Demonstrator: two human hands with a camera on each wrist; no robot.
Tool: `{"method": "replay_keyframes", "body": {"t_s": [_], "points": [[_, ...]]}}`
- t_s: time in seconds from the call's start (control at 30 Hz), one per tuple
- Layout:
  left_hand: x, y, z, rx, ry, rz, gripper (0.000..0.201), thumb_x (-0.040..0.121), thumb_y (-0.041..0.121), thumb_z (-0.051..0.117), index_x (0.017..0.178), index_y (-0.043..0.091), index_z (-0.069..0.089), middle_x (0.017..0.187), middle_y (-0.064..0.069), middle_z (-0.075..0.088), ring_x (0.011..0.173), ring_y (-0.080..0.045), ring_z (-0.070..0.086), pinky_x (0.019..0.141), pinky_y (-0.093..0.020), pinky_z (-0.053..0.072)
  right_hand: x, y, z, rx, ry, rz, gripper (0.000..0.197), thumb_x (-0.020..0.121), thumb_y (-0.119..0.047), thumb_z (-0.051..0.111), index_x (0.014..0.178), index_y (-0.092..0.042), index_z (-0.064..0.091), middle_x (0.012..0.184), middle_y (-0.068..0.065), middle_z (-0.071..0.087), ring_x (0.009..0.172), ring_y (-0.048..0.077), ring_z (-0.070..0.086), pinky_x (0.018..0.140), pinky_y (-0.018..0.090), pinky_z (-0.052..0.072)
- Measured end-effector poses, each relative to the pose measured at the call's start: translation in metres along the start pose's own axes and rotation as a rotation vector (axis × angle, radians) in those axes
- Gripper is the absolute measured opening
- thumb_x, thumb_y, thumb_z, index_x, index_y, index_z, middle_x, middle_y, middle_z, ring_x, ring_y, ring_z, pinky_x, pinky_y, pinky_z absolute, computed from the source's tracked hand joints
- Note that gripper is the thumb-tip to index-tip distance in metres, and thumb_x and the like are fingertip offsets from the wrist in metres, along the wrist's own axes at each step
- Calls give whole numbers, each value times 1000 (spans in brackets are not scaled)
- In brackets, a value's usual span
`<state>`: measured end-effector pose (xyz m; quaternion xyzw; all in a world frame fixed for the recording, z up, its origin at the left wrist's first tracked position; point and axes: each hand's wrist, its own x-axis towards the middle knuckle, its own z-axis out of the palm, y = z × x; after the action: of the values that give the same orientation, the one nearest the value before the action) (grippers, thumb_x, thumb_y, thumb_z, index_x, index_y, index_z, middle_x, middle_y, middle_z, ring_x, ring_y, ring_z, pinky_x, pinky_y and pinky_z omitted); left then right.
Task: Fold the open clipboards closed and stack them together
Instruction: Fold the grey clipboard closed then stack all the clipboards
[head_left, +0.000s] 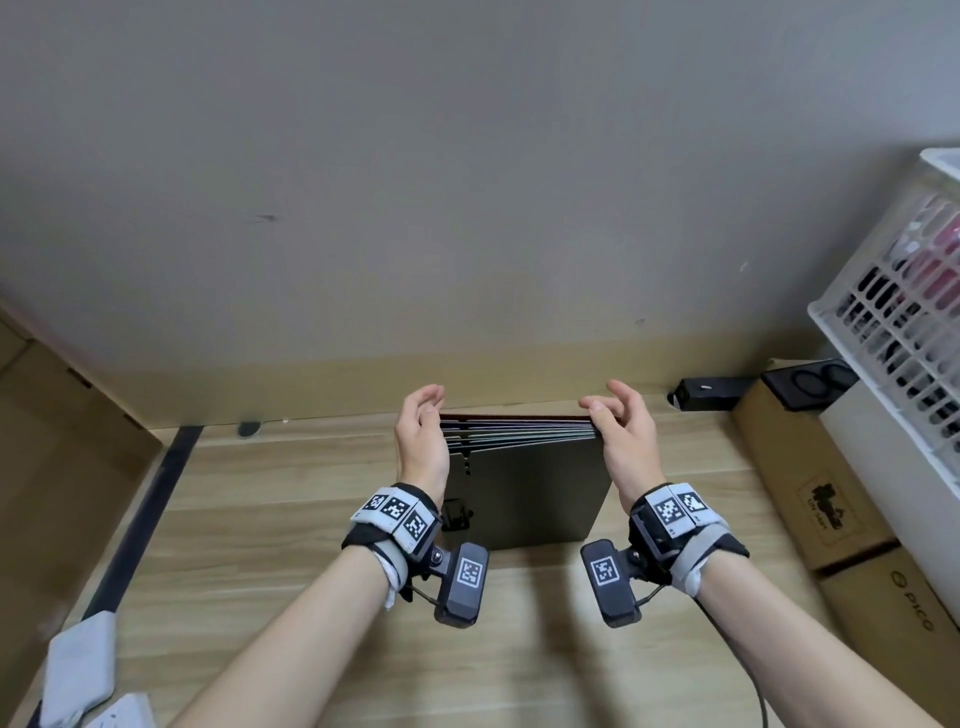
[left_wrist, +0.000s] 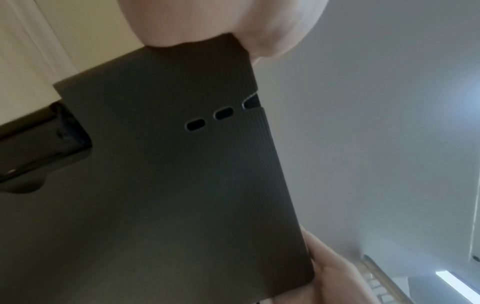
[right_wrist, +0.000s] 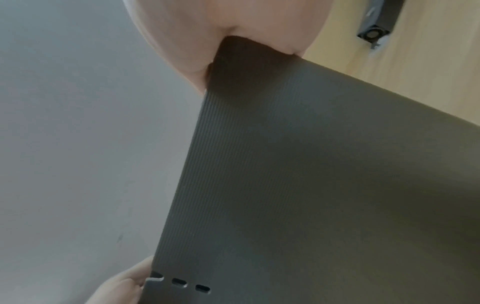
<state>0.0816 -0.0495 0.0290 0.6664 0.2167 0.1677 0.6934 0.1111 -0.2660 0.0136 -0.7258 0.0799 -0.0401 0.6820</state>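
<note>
Several closed clipboards form a stack that stands on edge on the wooden table, dark grey cover facing me, thin coloured edges on top. My left hand presses its palm against the stack's left side, fingers loosely curled above it. Opposite it, my right hand presses the right side, thumb at the top corner. A black clip sticks out low on the left. In the left wrist view the ribbed cover meets the left palm. In the right wrist view the cover digs into the right palm.
A grey wall rises just behind the stack. Cardboard boxes and a white slatted basket line the right side. A black device lies at the back right. A black bar runs along the left, with grey cloth at the near left.
</note>
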Motion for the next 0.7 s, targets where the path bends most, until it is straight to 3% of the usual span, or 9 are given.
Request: {"method": "replay_keyframes", "body": {"t_s": [0.07,0.17,0.23,0.33,0.43,0.5,0.6,0.63,0.7], "points": [[0,-1,0,17,-12,24,36,99,-1,30,116,9,60,120,-4,66,113,-13,62,102,-25,44,1,-2,1,-69,-19,-60,39,99,-13,46,138,-15,44,101,-7,72,105,3,60,101,28,38],[0,-1,2,46,-7,70,36,97,-2,30,101,12,64,98,-3,73,96,-10,67,91,-21,47,7,-1,2,-60,-40,-66,39,97,-16,40,134,-25,47,100,-8,75,115,12,59,109,38,37],[3,-2,4,59,13,83,33,96,0,32,94,13,63,84,0,72,87,-8,65,85,-18,45,13,-2,4,7,-16,-12,38,91,-19,40,115,-41,61,113,-9,72,126,16,53,113,45,34],[9,-4,7,64,43,76,31,96,1,34,90,13,62,77,0,70,82,-13,63,84,-24,46,20,-1,6,48,41,57,35,87,-22,45,83,-36,77,142,-12,50,135,16,43,114,45,32],[14,-8,9,69,72,65,33,93,2,35,82,18,61,74,-3,70,82,-24,65,89,-40,52,20,6,5,133,30,46,24,90,-32,50,92,-36,74,116,-4,68,124,20,54,113,51,35],[17,-10,10,86,90,76,34,91,2,35,80,20,62,74,-5,70,82,-26,66,88,-44,53,16,15,3,120,17,18,32,96,-44,46,107,-26,69,103,-9,69,112,12,59,113,45,37],[20,-10,11,107,108,84,36,91,2,37,79,22,65,75,-3,69,81,-23,66,85,-42,54,7,24,-2,102,-3,-86,55,85,-64,51,107,-16,66,101,-9,67,100,6,59,99,32,44],[21,-10,11,104,112,94,36,91,1,38,79,22,65,76,-2,68,80,-22,66,82,-40,53,6,25,-4,75,-16,-131,53,82,-63,59,105,-16,66,100,-10,67,97,3,60,96,25,44],[22,-8,13,85,115,108,33,92,0,41,81,19,66,77,-3,65,76,-18,62,76,-35,49,7,28,-8,6,-78,-162,36,80,-42,74,102,-14,65,97,-9,68,92,-1,62,89,14,44]]}}
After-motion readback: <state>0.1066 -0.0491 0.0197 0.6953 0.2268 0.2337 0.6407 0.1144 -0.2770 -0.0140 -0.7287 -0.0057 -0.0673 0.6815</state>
